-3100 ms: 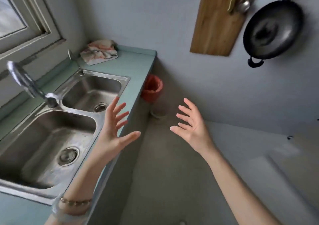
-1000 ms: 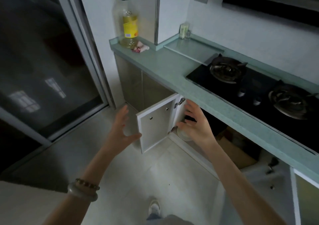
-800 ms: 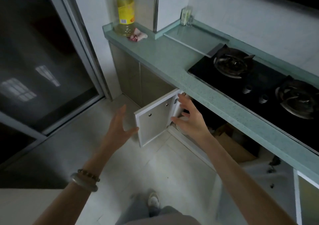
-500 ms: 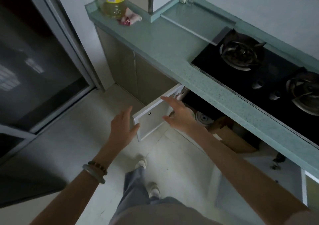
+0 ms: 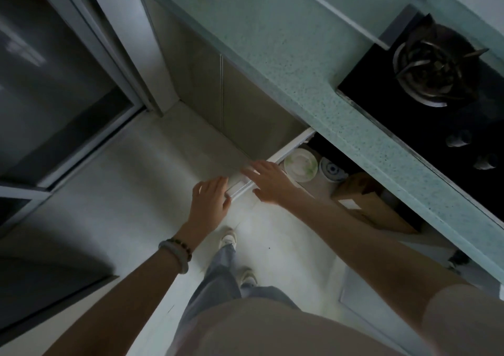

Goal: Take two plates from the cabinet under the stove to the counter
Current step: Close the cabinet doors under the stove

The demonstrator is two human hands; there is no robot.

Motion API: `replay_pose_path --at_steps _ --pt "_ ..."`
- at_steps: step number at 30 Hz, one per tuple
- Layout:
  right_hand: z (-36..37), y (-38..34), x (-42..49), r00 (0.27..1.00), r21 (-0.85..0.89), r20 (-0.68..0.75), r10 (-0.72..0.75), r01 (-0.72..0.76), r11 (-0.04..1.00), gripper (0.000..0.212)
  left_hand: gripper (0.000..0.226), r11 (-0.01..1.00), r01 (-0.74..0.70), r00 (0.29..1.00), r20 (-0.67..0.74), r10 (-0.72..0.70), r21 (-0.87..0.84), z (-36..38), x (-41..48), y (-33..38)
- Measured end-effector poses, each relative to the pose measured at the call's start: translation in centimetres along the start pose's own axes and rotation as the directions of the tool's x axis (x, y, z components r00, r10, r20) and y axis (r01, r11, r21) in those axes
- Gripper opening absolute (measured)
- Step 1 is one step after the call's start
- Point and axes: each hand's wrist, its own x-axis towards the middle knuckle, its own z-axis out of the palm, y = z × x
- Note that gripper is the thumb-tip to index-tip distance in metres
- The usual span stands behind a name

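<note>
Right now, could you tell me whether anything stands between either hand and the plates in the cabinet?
The open cabinet door stands edge-on between the left hand and the plates. Nothing visible separates the right hand, over the door's top edge, from them.

Cabinet interior (image 5: 344, 148) (under the counter (image 5: 286, 55)) mostly unseen

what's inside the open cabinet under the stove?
A white plate with green marks, a blue-ringed dish beside it, then a cardboard box. The counter edge covers everything farther back.
</note>
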Motion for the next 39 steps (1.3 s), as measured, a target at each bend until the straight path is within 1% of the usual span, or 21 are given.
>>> replay_pose_path --at_steps 3,6,12,16,20,24,27,29,32,35,37,39 --pt "1.1 0.1 0.8 0.999 -0.058 0.048 -0.009 0.012 0.998 0.064 0.034 0.999 -0.015 1.0 -0.011 0.014 -0.037 0.3 0.5 0.3" --pt "1.8 0.2 1.2 0.995 -0.101 0.099 -0.014 0.024 0.995 0.063 0.031 0.998 -0.01 1.0 0.018 0.011 -0.062 0.6 1.0 0.3" --pt "2.3 0.4 0.6 0.997 -0.113 0.079 -0.028 0.037 0.993 0.064 0.033 0.999 -0.005 0.998 0.064 0.007 -0.031 0.9 0.7 0.3" --pt "2.8 0.6 -0.7 0.997 -0.159 0.068 -0.043 0.054 0.986 0.068 0.031 1.0 -0.025 0.999 0.044 0.026 -0.017 1.4 -0.1 1.4" --pt "3.8 1.2 -3.3 0.996 -0.209 0.056 -0.064 0.074 0.975 0.072 0.028 0.999 -0.051 0.998 0.024 0.051 0.006 2.3 -2.0 4.1" --pt "5.1 2.7 -6.6 0.994 -0.25 0.068 -0.081 0.096 0.963 0.074 0.038 0.993 -0.104 0.994 0.017 0.103 0.046 3.7 -4.6 7.8" --pt "6.2 4.0 -9.1 0.994 -0.265 0.055 -0.097 0.108 0.958 0.073 0.045 0.977 -0.186 0.981 0.071 0.18 0.101 4.9 -6.7 10.4" --pt "6.9 5.1 -11.0 0.993 -0.28 0.069 -0.092 0.108 0.954 0.072 0.052 0.969 -0.216 0.973 0.104 0.203 0.122 5.8 -7.8 12.6" --pt "8.1 7.0 -13.9 0.995 -0.289 0.065 -0.08 0.095 0.953 0.069 0.06 0.948 -0.279 0.956 0.135 0.26 0.152 6.9 -8.7 15.8" --pt "9.2 9.0 -16.8 0.998 -0.256 0.038 -0.053 0.061 0.965 0.068 0.065 0.923 -0.339 0.938 0.144 0.316 0.182 8.2 -8.7 18.8" --pt "9.8 10.6 -18.8 1.0 -0.22 0.026 0.01 -0.005 0.975 0.066 0.063 0.903 -0.383 0.923 0.128 0.364 0.195 9.2 -8.2 21.2" --pt "10.3 12.2 -20.4 0.994 -0.142 0.006 0.107 -0.105 0.984 0.065 0.059 0.878 -0.429 0.903 0.122 0.411 0.212 10.1 -7.3 23.7"
